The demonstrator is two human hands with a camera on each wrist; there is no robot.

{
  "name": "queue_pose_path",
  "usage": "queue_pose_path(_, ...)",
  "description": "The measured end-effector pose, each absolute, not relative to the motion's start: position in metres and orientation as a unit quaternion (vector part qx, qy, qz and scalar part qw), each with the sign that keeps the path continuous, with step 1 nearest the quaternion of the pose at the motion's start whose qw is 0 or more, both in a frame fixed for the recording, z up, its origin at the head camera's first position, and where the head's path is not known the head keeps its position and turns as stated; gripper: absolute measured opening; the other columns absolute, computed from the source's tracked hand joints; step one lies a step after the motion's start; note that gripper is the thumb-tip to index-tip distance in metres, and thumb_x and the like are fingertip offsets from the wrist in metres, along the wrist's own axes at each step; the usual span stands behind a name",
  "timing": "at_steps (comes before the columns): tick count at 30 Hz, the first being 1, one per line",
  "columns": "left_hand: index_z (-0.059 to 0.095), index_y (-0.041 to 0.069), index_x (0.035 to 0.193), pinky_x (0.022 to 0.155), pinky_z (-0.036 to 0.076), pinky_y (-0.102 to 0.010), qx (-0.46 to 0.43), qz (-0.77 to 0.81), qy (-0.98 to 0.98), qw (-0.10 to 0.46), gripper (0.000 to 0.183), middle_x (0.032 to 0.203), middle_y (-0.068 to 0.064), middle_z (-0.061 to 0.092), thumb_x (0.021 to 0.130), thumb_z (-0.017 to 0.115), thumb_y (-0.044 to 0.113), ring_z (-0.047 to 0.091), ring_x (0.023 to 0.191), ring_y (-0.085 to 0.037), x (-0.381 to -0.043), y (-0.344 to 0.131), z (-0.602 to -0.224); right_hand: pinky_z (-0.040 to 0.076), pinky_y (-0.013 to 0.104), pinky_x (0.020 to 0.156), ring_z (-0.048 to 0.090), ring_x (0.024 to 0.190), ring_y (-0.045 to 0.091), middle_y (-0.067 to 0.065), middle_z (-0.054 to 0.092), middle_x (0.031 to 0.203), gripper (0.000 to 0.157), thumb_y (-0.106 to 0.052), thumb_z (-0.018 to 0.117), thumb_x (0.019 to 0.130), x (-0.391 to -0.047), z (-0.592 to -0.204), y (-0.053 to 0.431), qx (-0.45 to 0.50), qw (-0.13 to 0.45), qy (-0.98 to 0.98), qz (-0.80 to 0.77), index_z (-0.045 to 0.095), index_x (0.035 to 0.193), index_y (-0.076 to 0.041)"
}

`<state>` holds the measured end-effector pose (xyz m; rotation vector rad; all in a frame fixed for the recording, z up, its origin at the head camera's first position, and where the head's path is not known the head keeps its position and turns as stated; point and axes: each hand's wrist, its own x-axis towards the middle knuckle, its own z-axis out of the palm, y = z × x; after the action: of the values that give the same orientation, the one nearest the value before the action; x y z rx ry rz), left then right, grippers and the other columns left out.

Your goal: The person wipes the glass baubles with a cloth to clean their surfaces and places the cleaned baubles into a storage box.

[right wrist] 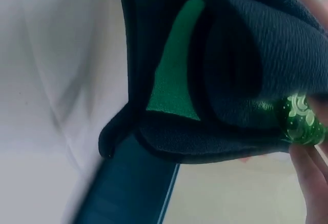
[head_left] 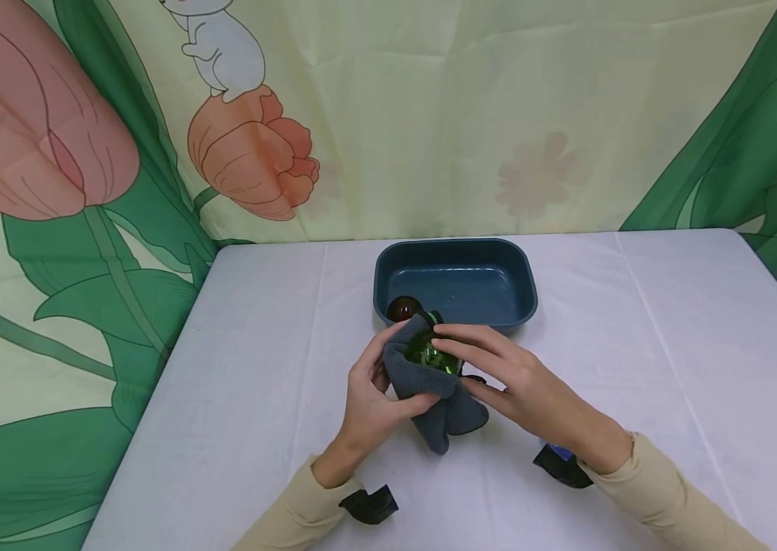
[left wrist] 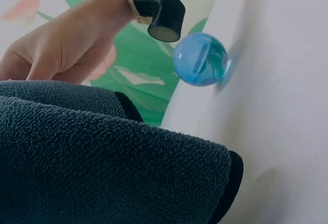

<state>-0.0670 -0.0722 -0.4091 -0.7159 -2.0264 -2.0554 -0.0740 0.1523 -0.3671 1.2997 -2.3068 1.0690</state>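
The left hand (head_left: 377, 394) is gripping a fuzzy grey cloth (head_left: 403, 376) around a glossy green ball (head_left: 429, 353) that the right hand (head_left: 519, 375) is pinching. The ball is hovering near a smooth, round-cornered tub (head_left: 471, 287).

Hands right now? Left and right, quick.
Left hand: closed, holding the dark gray cloth, which is partly wrapped around the green ball.
Right hand: closed, fingers and thumb lightly gripping the green ball.

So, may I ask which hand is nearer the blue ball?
Right. The right hand is just beyond the blue ball, its wrist above it; the left hand is farther left, holding the cloth.
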Motion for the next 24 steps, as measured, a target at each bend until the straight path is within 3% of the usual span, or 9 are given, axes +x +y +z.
queue_pose_path(2, 0.045, 0.006, 0.146, 0.097, 0.054, -0.031, -0.247, -0.689, -0.677, 0.084, 0.078, 0.138, -0.018, 0.055, 0.076, 0.081, -0.002, 0.062, 0.118, -0.023, -0.0676, -0.0721, -0.4095, 0.043, 0.014, 0.103, 0.052, 0.129, 0.021, 0.008, 0.051, 0.144, 0.049, -0.035, 0.052, 0.1, -0.073, -0.367, 0.1517, 0.438, 0.141, -0.805, 0.374, 0.054, 0.141, -0.008)
queue_pose_path(4, 0.045, 0.005, 0.146, 0.098, 0.053, -0.032, -0.255, -0.69, -0.673, 0.081, 0.079, 0.14, -0.018, 0.053, 0.077, 0.081, -0.002, 0.061, 0.119, -0.024, -0.068, -0.0722, -0.4096, 0.043, 0.014, 0.103, 0.054, 0.127, 0.021, 0.009, 0.053, 0.142, 0.05, -0.023, 0.067, 0.094, -0.0727, -0.3666, 0.1505, 0.431, 0.147, -0.806, 0.379, 0.055, 0.14, -0.008)
queue_pose_path(6, 0.044, 0.005, 0.147, 0.1, 0.052, -0.033, -0.262, -0.691, -0.669, 0.078, 0.081, 0.142, -0.019, 0.052, 0.076, 0.082, -0.004, 0.06, 0.121, -0.025, -0.0684, -0.0723, -0.4096, 0.043, 0.014, 0.103, 0.056, 0.125, 0.022, 0.01, 0.055, 0.14, 0.061, -0.008, 0.079, 0.083, -0.0724, -0.366, 0.1494, 0.426, 0.149, -0.804, 0.387, 0.055, 0.14, -0.007)
queue_pose_path(9, 0.042, 0.003, 0.148, 0.101, 0.051, -0.034, -0.268, -0.691, -0.667, 0.072, 0.085, 0.143, -0.02, 0.05, 0.073, 0.081, -0.009, 0.059, 0.123, -0.025, -0.0683, -0.0723, -0.4088, 0.047, 0.014, 0.099, 0.061, 0.118, 0.022, 0.011, 0.057, 0.136, 0.075, 0.01, 0.083, 0.07, -0.0715, -0.3653, 0.1478, 0.404, 0.132, -0.804, 0.415, 0.056, 0.139, -0.005)
queue_pose_path(17, 0.042, 0.001, 0.147, 0.103, 0.049, -0.036, -0.275, -0.679, -0.676, 0.081, 0.089, 0.143, -0.02, 0.05, 0.069, 0.081, -0.015, 0.058, 0.125, -0.026, -0.0695, -0.073, -0.4053, 0.057, 0.027, 0.089, 0.065, 0.114, 0.02, 0.009, 0.06, 0.134, 0.06, 0.003, 0.076, 0.082, -0.0701, -0.3652, 0.1465, 0.317, 0.047, -0.808, 0.495, 0.058, 0.138, -0.008)
queue_pose_path(24, 0.046, 0.001, 0.143, 0.098, 0.054, -0.034, -0.264, -0.681, -0.678, 0.09, 0.085, 0.135, -0.021, 0.057, 0.068, 0.083, -0.012, 0.064, 0.115, -0.022, -0.0699, -0.074, -0.4047, 0.054, 0.023, 0.094, 0.063, 0.116, 0.018, 0.006, 0.054, 0.14, 0.065, 0.003, 0.075, 0.084, -0.0699, -0.3623, 0.1494, 0.345, 0.039, -0.814, 0.467, 0.052, 0.144, -0.01)
